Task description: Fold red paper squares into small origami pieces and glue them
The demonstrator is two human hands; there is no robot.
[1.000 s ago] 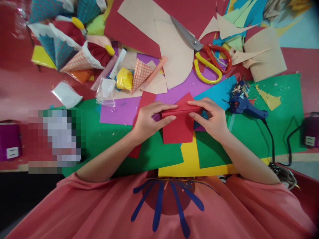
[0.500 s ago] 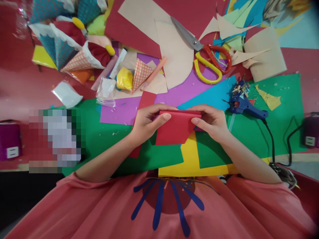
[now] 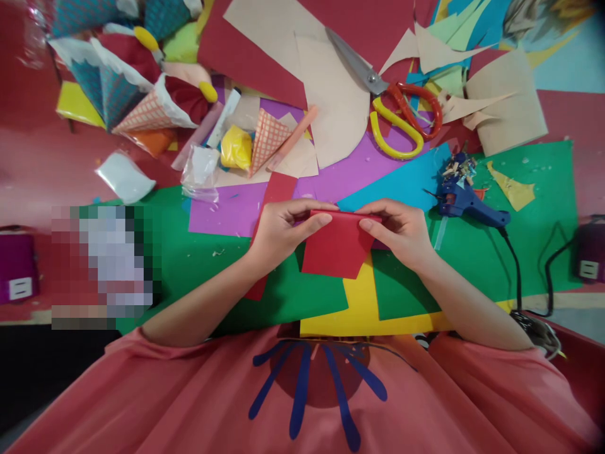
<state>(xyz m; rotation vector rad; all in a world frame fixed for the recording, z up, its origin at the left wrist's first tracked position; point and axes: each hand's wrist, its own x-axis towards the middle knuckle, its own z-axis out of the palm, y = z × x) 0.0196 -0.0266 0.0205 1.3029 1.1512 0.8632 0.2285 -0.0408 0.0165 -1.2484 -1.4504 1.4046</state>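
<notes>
Shifted since half a second ago: lower left corner of the red paper (image 3: 335,252), now a little further right; thumbs of the left hand (image 3: 286,227) and right hand (image 3: 401,230), slightly closer together along the top edge.

Held in front of the body, over the green sheet (image 3: 543,252) and the yellow sheet (image 3: 331,325); whether touching them, cannot tell. Pinched narrowly at both upper corners, thumbs on the near face, index fingers along the top edge, other fingertips mostly hidden behind.

Already made, judging by the straight top edge: one fold running from hand to hand. Below it, a flat panel with a slanting right side, apparently uncreased. Number of layers, firmness of the crease and amount of folding left: impossible to tell. No glue visible on the near face. Untouched just beyond the right hand, a blue glue gun (image 3: 482,205); further off, scissors (image 3: 375,83). Finished-looking at upper left, patterned cones (image 3: 106,94) with white trim; nearer, a small checked cone (image 3: 268,142).

No readable brand anywhere. On the purple box (image 3: 16,255) at far left, and on a second purple box (image 3: 590,239) at far right, a white panel with dark marks, too small to read. Nothing legible on the marker pen (image 3: 225,115) or the pixelated block (image 3: 108,265).
</notes>
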